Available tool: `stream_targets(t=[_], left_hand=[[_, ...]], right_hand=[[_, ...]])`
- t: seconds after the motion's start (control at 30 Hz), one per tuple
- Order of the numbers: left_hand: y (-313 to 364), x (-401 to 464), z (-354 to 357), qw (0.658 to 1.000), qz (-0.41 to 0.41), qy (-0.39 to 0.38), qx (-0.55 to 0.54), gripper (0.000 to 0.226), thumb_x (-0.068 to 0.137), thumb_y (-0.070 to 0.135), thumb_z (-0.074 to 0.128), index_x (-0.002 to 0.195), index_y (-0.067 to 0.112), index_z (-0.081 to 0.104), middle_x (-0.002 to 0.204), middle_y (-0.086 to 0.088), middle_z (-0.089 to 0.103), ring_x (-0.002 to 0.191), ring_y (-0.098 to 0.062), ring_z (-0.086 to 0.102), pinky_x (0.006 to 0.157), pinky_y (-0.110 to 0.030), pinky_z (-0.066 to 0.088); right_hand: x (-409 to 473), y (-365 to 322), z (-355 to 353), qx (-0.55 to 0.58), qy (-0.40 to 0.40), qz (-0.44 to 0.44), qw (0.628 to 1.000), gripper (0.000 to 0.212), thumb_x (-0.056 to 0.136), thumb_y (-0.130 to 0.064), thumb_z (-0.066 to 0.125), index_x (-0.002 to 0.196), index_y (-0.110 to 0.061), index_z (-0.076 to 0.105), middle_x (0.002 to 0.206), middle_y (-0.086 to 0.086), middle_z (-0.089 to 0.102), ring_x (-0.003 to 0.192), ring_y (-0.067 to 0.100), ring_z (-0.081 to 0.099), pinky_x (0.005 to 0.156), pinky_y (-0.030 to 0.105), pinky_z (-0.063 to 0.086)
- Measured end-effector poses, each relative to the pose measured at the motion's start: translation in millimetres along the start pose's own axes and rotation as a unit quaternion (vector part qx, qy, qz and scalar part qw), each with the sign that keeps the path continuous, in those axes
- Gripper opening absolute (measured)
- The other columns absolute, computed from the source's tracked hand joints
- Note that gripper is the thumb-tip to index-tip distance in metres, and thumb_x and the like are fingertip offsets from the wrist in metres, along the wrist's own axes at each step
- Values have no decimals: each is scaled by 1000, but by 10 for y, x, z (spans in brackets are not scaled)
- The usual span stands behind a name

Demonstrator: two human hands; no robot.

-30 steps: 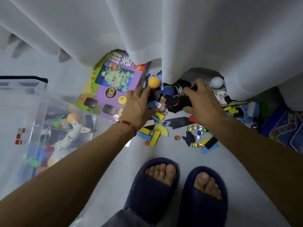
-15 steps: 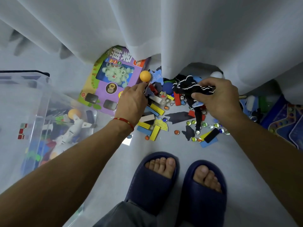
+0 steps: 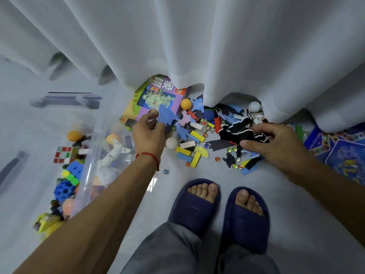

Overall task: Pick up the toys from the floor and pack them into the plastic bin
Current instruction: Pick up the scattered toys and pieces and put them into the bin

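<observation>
1. I see my left hand (image 3: 149,135) low over the toy pile, its fingers curled round a blue foam cut-out (image 3: 166,116) that lies across the corner of the purple game box (image 3: 158,99).
2. My right hand (image 3: 276,144) grips a bundle of black foam shapes with white edging (image 3: 240,131), thumb underneath, fingers over the top.
3. The clear plastic bin (image 3: 87,171) stands on the floor at my left, partly blurred. Inside I count one scrambled puzzle cube (image 3: 63,154), one white toy plane (image 3: 113,153), two orange balls and a blue holed ball; the rest I cannot tell apart.
4. Loose on the floor (image 3: 171,186) by the white curtain (image 3: 197,46): one orange ball (image 3: 186,104), two white balls, one (image 3: 171,142) just beside my left hand and one (image 3: 254,106) at the curtain's hem, and one dark blue ball (image 3: 208,115).
5. Coloured wooden blocks (image 3: 195,159) lie scattered between my hands, yellow, blue, red and white; the pile overlaps too much for a sure count. Glass marbles (image 3: 217,159) are dotted among them.
6. Blue game boards (image 3: 343,155) lie at the far right.
7. My two feet are in two navy slippers (image 3: 197,206).
</observation>
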State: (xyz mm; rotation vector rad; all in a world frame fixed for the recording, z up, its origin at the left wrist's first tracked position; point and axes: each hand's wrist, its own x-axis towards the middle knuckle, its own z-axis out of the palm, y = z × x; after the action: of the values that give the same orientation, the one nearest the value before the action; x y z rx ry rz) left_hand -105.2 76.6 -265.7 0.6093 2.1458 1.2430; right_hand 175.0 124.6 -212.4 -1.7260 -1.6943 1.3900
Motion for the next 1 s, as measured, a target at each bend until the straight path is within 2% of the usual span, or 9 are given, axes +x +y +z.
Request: stream_targets(t=[0.13,0.27,0.4,0.47,0.57,0.67,0.77,0.83,1.0], left_hand=[[296,-572,-807,992,27,-19,-119,24,88,9,69,109,21,71,103,-11,75,88,-28,74,74,-43,62],[477,-983,-1856,978,24,47,-201,22,91,4,67,112,5,68,94,-15,75,79,-27,74,66,-37,61],[237,-1121,-2881,983,-24,140,-116,20,88,11,62,107,17,69,93,-15,74,74,-28,75,60,-36,59],[137,-1227,-3244,983,-32,162,-75,19,88,13,60,104,20,67,97,-10,72,70,-24,75,63,-41,62],[23,-1358,-3578,983,-62,160,-69,22,89,11,58,109,20,63,102,-12,71,74,-24,75,72,-47,62],[-41,-1414,-3676,987,-89,112,-67,35,93,13,55,126,24,56,116,-14,68,88,-22,73,78,-51,61],[23,-1448,-3526,995,-38,79,49,42,92,14,59,133,26,54,134,-6,59,107,-19,64,75,-24,57],[134,-1488,-3278,989,36,84,114,40,91,10,60,128,23,58,126,1,62,104,-11,60,70,-10,48],[338,-1731,-2364,975,197,10,99,29,86,2,59,107,20,68,104,9,66,92,-4,62,82,-13,51]], right_hand=[[-371,-866,-125,-19,-3,-16,1000,27,72,-21,87,91,-32,72,97,-3,72,87,16,67,82,31,55],[-723,-1936,179,-10,-118,-31,992,28,78,-13,83,102,-20,72,95,-1,72,73,8,66,57,14,50],[-1018,-2738,974,-12,-237,-50,970,21,84,1,74,98,-15,73,87,7,75,70,15,69,71,25,59],[-1148,-2963,1449,-22,-277,-50,959,27,86,4,70,111,-5,70,86,9,73,72,20,68,79,35,55],[-1378,-3121,2027,-46,-330,-22,943,31,91,1,66,122,2,64,113,19,67,88,19,67,67,27,60],[-1530,-3188,2271,-94,-361,-41,927,34,95,-11,65,128,-6,61,135,12,52,116,28,57,74,35,63],[-1437,-3125,2182,-156,-325,-118,925,20,94,-20,63,113,-18,70,124,2,58,113,22,59,85,43,61],[-1282,-2949,1985,-210,-270,-156,927,15,92,-23,63,102,-23,73,112,4,67,100,24,67,80,42,63],[-859,-1942,1478,-389,-238,-172,873,17,93,-20,63,108,-20,71,108,2,70,95,18,64,78,29,53]])
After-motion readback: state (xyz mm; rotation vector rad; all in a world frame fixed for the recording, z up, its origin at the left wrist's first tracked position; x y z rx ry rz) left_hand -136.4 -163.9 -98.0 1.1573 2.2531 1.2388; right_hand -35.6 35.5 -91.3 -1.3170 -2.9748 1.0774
